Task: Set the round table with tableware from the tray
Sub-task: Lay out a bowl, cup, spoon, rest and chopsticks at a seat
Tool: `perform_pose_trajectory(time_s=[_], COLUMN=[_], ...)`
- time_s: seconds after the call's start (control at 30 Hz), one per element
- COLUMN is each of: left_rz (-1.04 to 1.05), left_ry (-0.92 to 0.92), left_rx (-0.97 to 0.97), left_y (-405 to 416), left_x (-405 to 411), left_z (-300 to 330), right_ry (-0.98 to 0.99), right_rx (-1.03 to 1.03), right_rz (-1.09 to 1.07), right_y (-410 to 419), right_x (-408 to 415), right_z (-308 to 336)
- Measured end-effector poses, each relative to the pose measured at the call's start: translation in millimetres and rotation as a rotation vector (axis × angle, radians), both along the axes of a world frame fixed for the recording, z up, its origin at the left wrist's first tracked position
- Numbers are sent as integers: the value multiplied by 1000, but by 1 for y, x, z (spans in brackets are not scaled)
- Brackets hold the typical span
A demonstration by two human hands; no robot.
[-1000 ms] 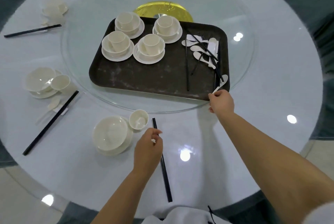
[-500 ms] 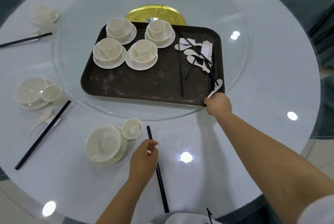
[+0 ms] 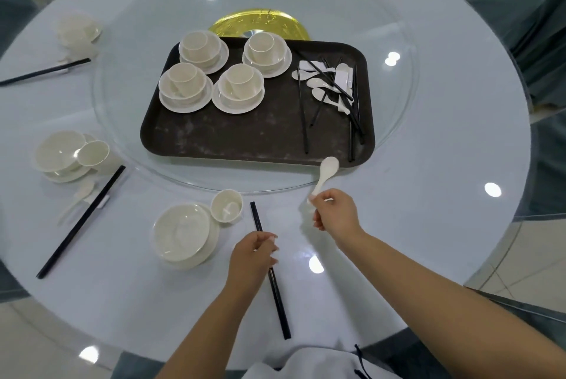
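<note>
A: Any writing or labels readable?

B: I can read none; the gold disc (image 3: 260,22) under the glass turntable (image 3: 196,178) bears marks too blurred to make out.

A: Right hand?

B: My right hand (image 3: 335,214) pinches the handle of a white ceramic soup spoon (image 3: 326,173), fingers curled round it. The bowl of the spoon points up and away from the hand, overlapping the near right corner of the dark brown rectangular tray (image 3: 245,146).

A: Left hand?

B: My left hand (image 3: 252,257) has its fingers curled on a pair of black chopsticks (image 3: 271,271) lying on the round white table (image 3: 444,225). The sticks run out beyond the hand on both sides, far tip and near tip.

A: Nearby items?

B: Just left of the left hand sits a white bowl on a plate (image 3: 183,236), with a small white cup (image 3: 227,205) touching its far right edge. Beyond both hands, the tray holds four stacked bowl-and-cup sets (image 3: 222,72) to the left, and loose white spoons and black chopsticks (image 3: 332,87) ahead of the right hand.
</note>
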State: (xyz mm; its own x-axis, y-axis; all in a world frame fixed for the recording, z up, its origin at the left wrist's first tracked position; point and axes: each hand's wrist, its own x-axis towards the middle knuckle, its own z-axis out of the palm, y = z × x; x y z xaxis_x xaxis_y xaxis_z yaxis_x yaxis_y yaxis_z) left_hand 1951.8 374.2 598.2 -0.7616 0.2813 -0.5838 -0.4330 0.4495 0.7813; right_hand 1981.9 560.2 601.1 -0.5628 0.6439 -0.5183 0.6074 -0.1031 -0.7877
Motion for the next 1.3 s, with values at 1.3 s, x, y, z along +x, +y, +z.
perform_pose_trajectory(time_s=[1.3], left_rz=[313], left_ry=[-359], left_rx=[-68], left_y=[-39], left_x=[14], left_z=[-25], right_ry=[-105], right_rx=[-120], right_rz=[552], right_y=[-111], right_x=[46], right_z=[-34])
